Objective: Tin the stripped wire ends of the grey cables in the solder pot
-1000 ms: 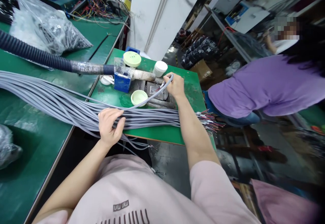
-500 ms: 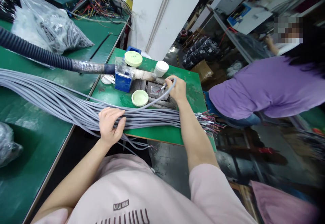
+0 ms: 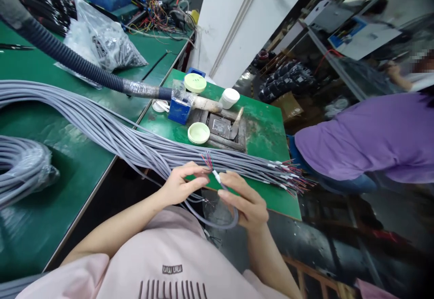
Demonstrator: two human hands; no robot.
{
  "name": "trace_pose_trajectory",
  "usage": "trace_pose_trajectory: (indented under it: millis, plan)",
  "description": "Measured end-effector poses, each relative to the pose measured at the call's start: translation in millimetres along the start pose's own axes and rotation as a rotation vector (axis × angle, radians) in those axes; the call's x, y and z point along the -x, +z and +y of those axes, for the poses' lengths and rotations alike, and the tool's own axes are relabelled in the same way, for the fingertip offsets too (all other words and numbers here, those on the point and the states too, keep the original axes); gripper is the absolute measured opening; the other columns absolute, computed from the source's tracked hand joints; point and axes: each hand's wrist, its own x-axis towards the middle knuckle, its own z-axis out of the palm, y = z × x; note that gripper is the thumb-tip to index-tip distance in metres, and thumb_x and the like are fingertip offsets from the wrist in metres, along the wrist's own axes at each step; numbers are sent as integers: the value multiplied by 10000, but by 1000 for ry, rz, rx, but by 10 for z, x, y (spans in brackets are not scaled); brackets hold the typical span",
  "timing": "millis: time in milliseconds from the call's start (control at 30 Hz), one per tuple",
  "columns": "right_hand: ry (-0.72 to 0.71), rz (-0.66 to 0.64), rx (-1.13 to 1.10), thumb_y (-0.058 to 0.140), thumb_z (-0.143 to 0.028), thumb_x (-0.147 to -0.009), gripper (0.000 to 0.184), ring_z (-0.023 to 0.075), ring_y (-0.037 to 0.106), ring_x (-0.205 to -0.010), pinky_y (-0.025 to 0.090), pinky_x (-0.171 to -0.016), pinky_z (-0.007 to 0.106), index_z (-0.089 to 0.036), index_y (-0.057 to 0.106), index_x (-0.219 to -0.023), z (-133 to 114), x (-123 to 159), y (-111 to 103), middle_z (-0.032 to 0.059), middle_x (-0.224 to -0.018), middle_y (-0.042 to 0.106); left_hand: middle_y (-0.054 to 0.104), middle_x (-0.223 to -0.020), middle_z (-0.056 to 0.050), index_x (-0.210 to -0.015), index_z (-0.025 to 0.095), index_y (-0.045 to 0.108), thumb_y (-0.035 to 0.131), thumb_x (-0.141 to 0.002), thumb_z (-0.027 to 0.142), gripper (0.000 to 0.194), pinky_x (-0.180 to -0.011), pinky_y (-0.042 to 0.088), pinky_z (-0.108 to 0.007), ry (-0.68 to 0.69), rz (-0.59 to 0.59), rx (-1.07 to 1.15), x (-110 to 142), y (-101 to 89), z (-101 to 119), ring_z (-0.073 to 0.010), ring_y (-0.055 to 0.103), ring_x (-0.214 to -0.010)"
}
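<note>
Left hand (image 3: pixel 181 183), right hand (image 3: pixel 243 198), curled inward, just beside each other

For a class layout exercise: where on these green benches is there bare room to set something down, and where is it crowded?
Bare green mat lies right of the metal tray, above the grey cable bundle. The long bench has a patch between bundle and wrapped coil. Crowded: around the blue box, by the tray.

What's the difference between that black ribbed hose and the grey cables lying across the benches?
The black ribbed hose is one thick tube; the grey cables are many thin, smooth lines in a bundle. The cables end in fine coloured wires, the hose in a pale tube. Both are long and run across the green benches.
</note>
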Motion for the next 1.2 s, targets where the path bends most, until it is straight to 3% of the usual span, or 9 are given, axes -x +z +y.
trace_pose_trajectory:
  millis: [100, 433, 800, 1200]
  plan:
    - [-1, 0, -29, 589, -76, -850, 505, 267, 629, -1157, 523, -1000, 505, -242, 578, -1326, -36, 127, 95, 126, -1312, 617, 728, -905, -96, -875, 161, 757, 687, -815, 349, 209, -802, 509, -312, -112, -39, 176, 26, 99, 2, -187, 651, -835]
    - [48, 79, -86, 593, -25, -832, 545, 224, 625, -1164, 494, -1054, 476, -256, 569, -1325, -86, 237, 257, 90, -1353, 590, 701, -784, -52, -770, 159, 769, 748, -755, 300, 143, -697, 527, -240, -272, 57, 377, 72, 159, 30, -132, 636, -709]
    - [46, 11, -51, 580, -56, -855, 537, 244, 619, -1170, 497, -1030, 501, -270, 549, -1347, -105, 239, 269, 105, -1336, 600, 723, -740, -52, -658, 149, 737, 721, -771, 382, 260, -722, 527, -247, -297, 85, 321, 92, 130, 1, -153, 663, -732]
    - [13, -46, 47, 545, -91, -871, 488, 249, 568, -1193, 492, -975, 512, -278, 575, -1321, -79, 229, 266, 97, -1224, 671, 704, -640, -28, -591, 161, 711, 733, -763, 383, 282, -784, 510, -242, -375, 135, 408, 117, 134, -33, -143, 661, -743]
